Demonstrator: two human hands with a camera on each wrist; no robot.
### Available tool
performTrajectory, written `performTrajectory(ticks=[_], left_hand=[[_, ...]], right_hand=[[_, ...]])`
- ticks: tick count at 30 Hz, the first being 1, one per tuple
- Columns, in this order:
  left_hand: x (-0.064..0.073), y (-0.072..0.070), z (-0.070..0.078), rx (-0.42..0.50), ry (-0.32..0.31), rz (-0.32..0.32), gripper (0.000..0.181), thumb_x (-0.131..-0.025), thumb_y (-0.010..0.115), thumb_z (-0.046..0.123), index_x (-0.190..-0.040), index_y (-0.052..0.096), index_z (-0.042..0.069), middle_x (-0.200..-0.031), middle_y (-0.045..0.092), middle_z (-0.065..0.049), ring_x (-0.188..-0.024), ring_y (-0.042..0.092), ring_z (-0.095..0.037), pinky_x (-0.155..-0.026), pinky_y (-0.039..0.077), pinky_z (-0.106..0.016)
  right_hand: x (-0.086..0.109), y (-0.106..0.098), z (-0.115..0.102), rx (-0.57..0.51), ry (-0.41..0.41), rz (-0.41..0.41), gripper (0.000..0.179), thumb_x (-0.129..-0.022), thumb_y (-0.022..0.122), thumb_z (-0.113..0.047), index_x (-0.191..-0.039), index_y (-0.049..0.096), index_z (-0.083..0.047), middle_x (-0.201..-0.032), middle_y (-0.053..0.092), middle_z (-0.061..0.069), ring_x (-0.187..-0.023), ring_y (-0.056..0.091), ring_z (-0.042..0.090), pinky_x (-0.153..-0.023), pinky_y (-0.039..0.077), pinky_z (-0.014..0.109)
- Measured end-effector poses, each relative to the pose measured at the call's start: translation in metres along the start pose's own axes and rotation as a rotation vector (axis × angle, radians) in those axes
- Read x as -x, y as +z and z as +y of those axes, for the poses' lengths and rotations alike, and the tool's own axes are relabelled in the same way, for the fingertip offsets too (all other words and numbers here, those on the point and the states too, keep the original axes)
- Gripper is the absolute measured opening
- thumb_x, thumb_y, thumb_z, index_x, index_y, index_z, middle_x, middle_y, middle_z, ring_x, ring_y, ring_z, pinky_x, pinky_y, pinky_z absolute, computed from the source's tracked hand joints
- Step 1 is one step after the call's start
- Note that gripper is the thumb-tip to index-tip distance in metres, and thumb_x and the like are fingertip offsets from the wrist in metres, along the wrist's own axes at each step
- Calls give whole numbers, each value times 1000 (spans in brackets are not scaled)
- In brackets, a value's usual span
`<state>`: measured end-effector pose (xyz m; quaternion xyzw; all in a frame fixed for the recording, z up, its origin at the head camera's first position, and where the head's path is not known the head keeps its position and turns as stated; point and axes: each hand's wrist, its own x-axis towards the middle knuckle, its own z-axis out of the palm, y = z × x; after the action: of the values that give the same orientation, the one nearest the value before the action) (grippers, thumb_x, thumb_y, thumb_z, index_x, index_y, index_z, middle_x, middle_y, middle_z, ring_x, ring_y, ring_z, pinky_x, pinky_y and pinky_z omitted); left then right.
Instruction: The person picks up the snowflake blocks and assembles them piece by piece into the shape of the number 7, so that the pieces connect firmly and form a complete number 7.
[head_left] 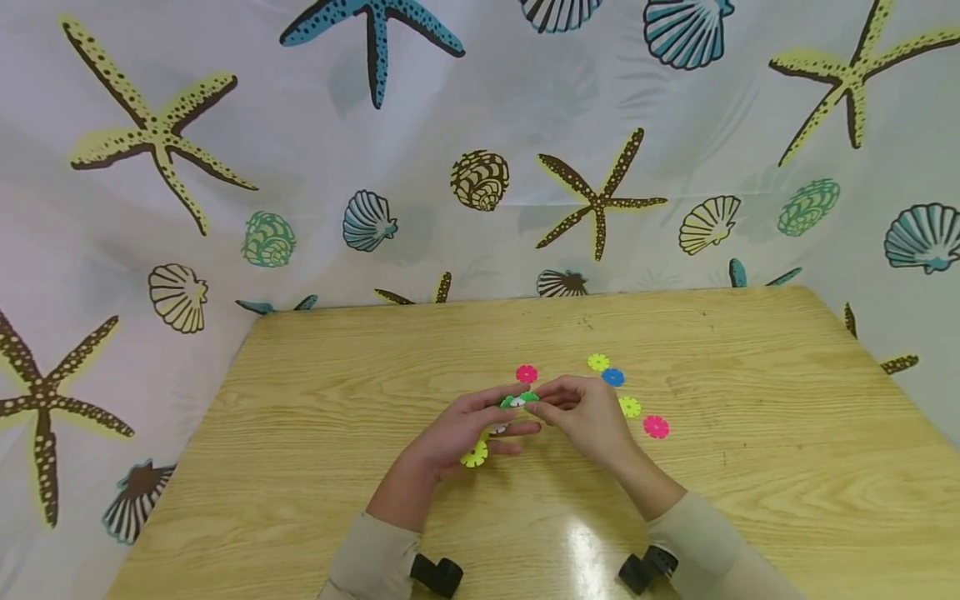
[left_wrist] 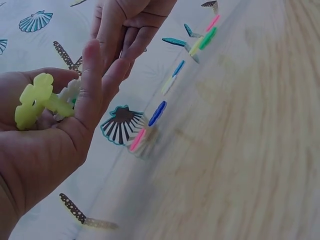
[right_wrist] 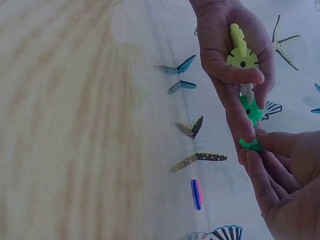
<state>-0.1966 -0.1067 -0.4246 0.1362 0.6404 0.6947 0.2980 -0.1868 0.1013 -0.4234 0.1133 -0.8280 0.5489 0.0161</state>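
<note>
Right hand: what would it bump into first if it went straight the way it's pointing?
Probably the left hand, just ahead of the right hand, which pinches a green disc. Depth is hard to judge, though.

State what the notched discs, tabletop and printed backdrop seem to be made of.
Notched discs: likely plastic, smooth, each evenly coloured with crisp notches.
Tabletop: wood or wood-look laminate, somewhat glossy; streaky grain shows, plus a bright reflection.
Printed backdrop: probably fabric, mostly matte, judging by its soft creases; thin plastic sheeting can't be ruled out.
</note>
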Motion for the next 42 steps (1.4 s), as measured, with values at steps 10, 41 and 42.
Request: performTrajectory(ticks=[10,41,42], left_hand=[[1,-3,-1,13,-9,54,49,-106,43,13,-154,37,10,-147,51,-19,-125,63,-26,-90,60,-32],[4,-13,-3,6,-10,105,47,-105,47,12,-152,41,9,-145,52,-18,-120,66,-25,-90,60,-33],[4,-13,-3,6,-9,103,48,-105,47,11,-153,41,9,-147,52,-18,-120,66,-25,-90,60,-33]], right_hand=[[-3,-5,0,-27,45,-79,24,-86,78,-11,-109,75,-4,-102,76,12,-91,75,21,-78,62,28],[-33,-12,26,84,132,-226,48,-83,80,-7,-129,65,-3,-123,71,15,-102,70,28,-86,60,37],[-34,-11,26,86,134,-230,49,-83,80,-6,-129,65,-2,-123,71,15,-103,71,29,-86,60,37]])
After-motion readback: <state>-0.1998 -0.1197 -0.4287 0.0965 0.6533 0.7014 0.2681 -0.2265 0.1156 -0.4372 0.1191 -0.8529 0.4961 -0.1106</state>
